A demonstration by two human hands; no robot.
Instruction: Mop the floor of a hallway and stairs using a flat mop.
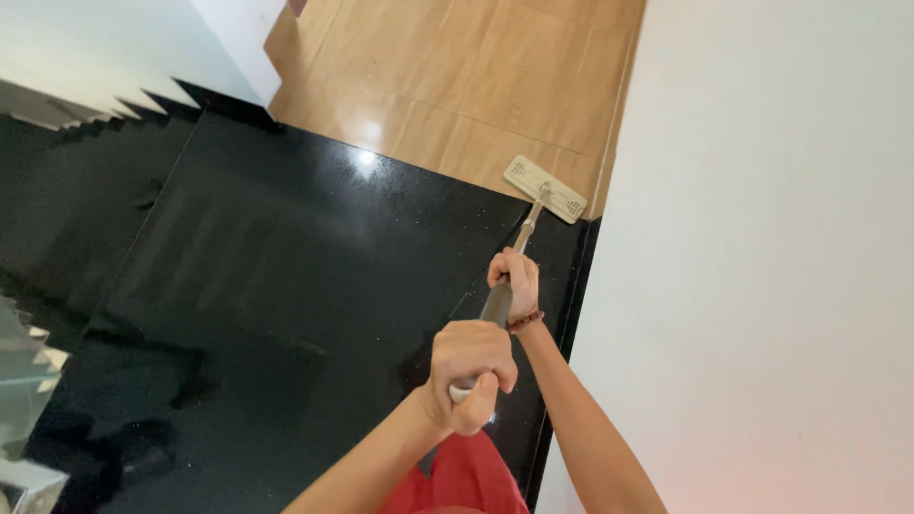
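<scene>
Gripping mop handle (pixel 497 303) w/ both hands; mop head (pixel 545 188) seemingly touching wall (pixel 762 238).

Bright, even daylight fills the view; the white wall (pixel 762 238) is nearly washed out. A small glare spot sits on the glossy black floor (pixel 286 286) and another on the wood floor (pixel 457 86). Faint reflections streak the black surface; edges look slightly soft

Landing slab (pixel 286 286): underfoot, I see it fill the near and middle ground. Plank floor (pixel 457 76): beyond the slab's far edge. Mop head (pixel 546 188): on the planks at their right edge, against the wall (pixel 762 238). Mop pole (pixel 522 238): runs back over the slab's right edge. Stair steps (pixel 57 109): off the slab's left edge.
</scene>
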